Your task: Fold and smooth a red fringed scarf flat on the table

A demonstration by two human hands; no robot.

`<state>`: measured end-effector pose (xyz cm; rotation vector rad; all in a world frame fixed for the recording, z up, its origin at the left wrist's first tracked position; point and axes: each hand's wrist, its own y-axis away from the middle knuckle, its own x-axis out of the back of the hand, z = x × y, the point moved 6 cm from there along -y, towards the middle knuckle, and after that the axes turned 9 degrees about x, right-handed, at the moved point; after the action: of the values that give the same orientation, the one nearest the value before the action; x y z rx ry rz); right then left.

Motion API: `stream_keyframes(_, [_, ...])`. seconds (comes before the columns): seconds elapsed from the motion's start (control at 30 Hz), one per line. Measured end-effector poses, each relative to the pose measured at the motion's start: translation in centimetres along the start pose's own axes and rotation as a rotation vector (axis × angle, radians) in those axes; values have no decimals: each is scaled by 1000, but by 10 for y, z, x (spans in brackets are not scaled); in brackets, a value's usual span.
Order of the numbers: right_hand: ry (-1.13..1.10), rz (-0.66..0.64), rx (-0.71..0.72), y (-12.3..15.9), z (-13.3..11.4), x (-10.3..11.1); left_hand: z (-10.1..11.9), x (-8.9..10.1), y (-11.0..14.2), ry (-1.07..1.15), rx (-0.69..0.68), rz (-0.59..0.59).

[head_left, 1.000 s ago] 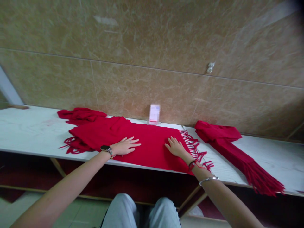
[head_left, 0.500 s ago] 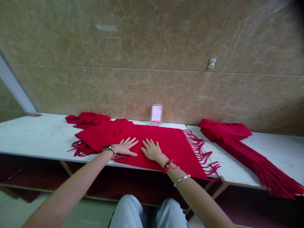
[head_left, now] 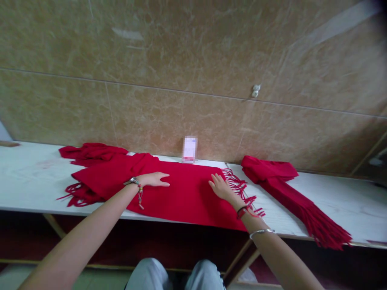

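Observation:
A red fringed scarf point(head_left: 187, 197) lies spread across the white shelf top, flat at its right part and bunched in loose folds at its left. My left hand point(head_left: 154, 179) is over the middle of the scarf, fingers stretched out to the right, holding nothing. Near the right fringe, my right hand point(head_left: 221, 187) is over the cloth with its fingers apart. Whether either palm presses on the cloth I cannot tell. A second red scarf point(head_left: 281, 181), folded into a long strip, lies to the right with its fringe toward the front edge.
A phone-like upright card point(head_left: 189, 150), its face blurred, leans on the marbled tile wall point(head_left: 169, 108) behind the scarf. More bunched red cloth point(head_left: 93, 152) lies at the back left. The white shelf top point(head_left: 33, 177) has open compartments below; a small white hook point(head_left: 255, 91) is on the wall.
My right hand has moved right across the scarf toward its fringe, away from my left hand. My left hand has shifted slightly left along the cloth. The view has turned a little to the right.

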<state>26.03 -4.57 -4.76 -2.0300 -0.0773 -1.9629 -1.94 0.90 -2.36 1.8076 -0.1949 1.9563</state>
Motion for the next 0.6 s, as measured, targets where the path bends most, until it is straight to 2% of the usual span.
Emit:
stream_keyframes(0.07, [-40,26,31,-22,-34,1,6,9,-22,-10,37,205])
stream_keyframes(0.1, [-62,33,53,-33,-53,-1,7,8,-31,-23,76,257])
stream_keyframes(0.2, [-130,-1,116,-58,-98,-14,4,-14,-48,-44,207,271])
stream_keyframes(0.3, [-162,-35,165,-67,-115,-26,-1,-30,-48,-64,239,338])
stream_keyframes(0.37, [-150,-52,176,-65,-110,-29,-3,-34,-46,-63,238,345])
stream_keyframes(0.43, [-119,-75,157,-61,-95,-30,-3,-34,-44,-55,241,344])
stream_keyframes(0.6, [-19,-105,16,-42,-21,-33,-2,-31,-44,-34,260,329])
